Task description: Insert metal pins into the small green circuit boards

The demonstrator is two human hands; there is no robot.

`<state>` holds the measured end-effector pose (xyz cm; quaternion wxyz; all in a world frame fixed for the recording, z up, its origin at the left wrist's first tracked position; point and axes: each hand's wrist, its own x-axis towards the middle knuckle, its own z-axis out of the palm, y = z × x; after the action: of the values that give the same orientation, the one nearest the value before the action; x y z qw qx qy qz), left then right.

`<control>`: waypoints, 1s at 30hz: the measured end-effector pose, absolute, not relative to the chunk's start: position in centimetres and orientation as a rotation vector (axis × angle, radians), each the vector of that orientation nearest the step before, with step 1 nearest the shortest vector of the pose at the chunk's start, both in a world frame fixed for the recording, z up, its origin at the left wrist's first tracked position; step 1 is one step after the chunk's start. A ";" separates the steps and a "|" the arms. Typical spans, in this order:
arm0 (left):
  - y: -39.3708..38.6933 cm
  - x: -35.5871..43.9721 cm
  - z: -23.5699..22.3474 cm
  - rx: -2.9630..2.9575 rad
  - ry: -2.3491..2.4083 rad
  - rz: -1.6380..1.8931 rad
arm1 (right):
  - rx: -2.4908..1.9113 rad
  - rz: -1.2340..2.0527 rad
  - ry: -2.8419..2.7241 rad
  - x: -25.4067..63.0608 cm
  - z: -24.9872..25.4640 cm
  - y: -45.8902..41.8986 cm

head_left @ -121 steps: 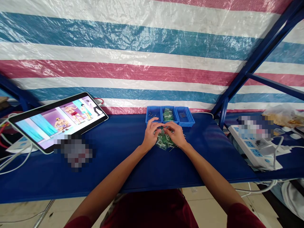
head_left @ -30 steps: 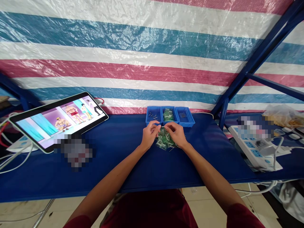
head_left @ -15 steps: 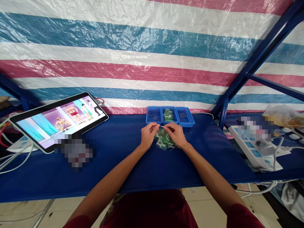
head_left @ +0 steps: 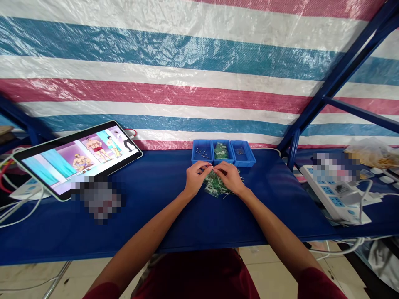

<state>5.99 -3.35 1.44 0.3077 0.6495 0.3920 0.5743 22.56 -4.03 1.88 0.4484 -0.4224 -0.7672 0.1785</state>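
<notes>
My left hand [head_left: 195, 177] and my right hand [head_left: 230, 176] meet fingertip to fingertip over a pile of small clear-and-green packets [head_left: 215, 185]. Both are closed in a pinch; whatever sits between the fingertips is too small to name. Thin metal pins stick out of the pile's right side. Just beyond my hands stand three joined blue bins. Several thin metal pieces lie in the left bin [head_left: 202, 157], green packets fill the middle bin [head_left: 221, 151], and a few small, hard-to-see pieces lie in the right bin [head_left: 242, 154].
A tablet [head_left: 84, 155] showing a cartoon leans at the left, beside a blurred-out item [head_left: 101, 201]. White power strips [head_left: 330, 195] with cables lie at the right. Blue frame posts [head_left: 311, 106] and a striped tarp [head_left: 174, 95] stand behind the blue table surface [head_left: 149, 182].
My fingertips have drawn slightly closer together and shifted a little. A thin light-coloured piece seen between them earlier is now mostly hidden. Pile and bins stay in place.
</notes>
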 end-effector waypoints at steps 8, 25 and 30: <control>-3.3 6.0 1.2 1.683 1.025 1.436 | -1.159 0.385 -1.803 22.7 2.0 -4.0; -3.0 5.9 0.9 1.677 0.962 1.443 | -1.185 0.370 -1.720 22.7 2.4 -4.2; -2.9 5.8 0.9 1.714 1.022 1.501 | -1.202 0.375 -1.708 22.7 2.4 -4.2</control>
<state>5.83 -2.95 0.87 0.3165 0.6512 0.3883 0.5701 22.71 -4.23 2.43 0.4881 -0.4943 -0.7026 0.1543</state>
